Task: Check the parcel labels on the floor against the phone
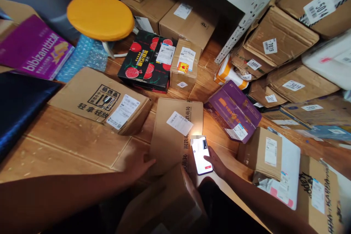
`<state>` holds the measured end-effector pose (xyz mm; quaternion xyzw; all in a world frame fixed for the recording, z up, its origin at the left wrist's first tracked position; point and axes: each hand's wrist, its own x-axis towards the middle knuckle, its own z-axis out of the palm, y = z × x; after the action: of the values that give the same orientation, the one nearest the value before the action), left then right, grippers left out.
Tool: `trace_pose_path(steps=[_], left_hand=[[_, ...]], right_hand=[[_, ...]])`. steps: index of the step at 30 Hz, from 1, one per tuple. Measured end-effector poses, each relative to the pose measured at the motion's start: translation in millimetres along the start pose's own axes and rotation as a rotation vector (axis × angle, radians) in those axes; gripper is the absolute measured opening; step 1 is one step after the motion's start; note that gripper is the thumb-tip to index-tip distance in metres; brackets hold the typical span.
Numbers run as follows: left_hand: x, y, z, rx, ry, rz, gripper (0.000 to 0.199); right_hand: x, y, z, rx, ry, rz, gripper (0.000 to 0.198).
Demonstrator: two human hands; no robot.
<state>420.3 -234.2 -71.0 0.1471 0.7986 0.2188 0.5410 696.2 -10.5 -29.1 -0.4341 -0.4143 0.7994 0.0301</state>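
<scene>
- At the far left a purple carton point(33, 48) lies beside a bag of blue bubble wrap point(82, 56), and a round yellow stool point(100, 17) stands behind them.
- A flat brown box with black print point(100, 104) lies on the wooden floor point(68, 142).
- The left hand point(138, 166) lies with fingers spread on the near left corner of a long brown carton point(172, 135), pressing it and not gripping.
- This carton lies in the middle, its white shipping label point(179, 123) facing up.
- Behind it are a black box with pomegranate pictures point(145, 62) and a small brown box point(184, 65).
- The right hand point(216, 162) holds a lit smartphone point(201, 154) by its right edge, just over the carton's near right corner.
- More right, a purple box point(233, 111) lies tilted, and many labelled parcels point(276, 44) are piled up.
</scene>
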Motion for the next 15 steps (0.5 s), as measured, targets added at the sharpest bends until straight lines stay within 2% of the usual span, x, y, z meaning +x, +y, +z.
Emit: trace_pose_path(steps=[2,4,6,8,11,15], left_hand=[[-19,0,1,0.115,-0.085,0.116,0.073],[-40,4,0,0.216,-0.253,0.322,0.086],[-58,10,-3,0.304,-0.408,0.444,0.097],[-70,17,-5,0.353,-0.505,0.432,0.098],[-76,21,-4,0.377,-0.564,0.382,0.088],[-74,12,-2,0.354,-0.593,0.459,0.075]], right_hand=[[5,-16,-10,-0.058,-0.049,-0.002,0.043],[11,-37,-14,-0.106,-0.125,0.021,0.044],[19,-58,-9,-0.139,-0.212,0.05,0.048],[28,-76,3,-0.163,-0.287,0.063,0.054],[37,-96,26,-0.199,-0.37,0.063,0.058],[38,-111,46,-0.297,-0.442,0.051,0.059]])
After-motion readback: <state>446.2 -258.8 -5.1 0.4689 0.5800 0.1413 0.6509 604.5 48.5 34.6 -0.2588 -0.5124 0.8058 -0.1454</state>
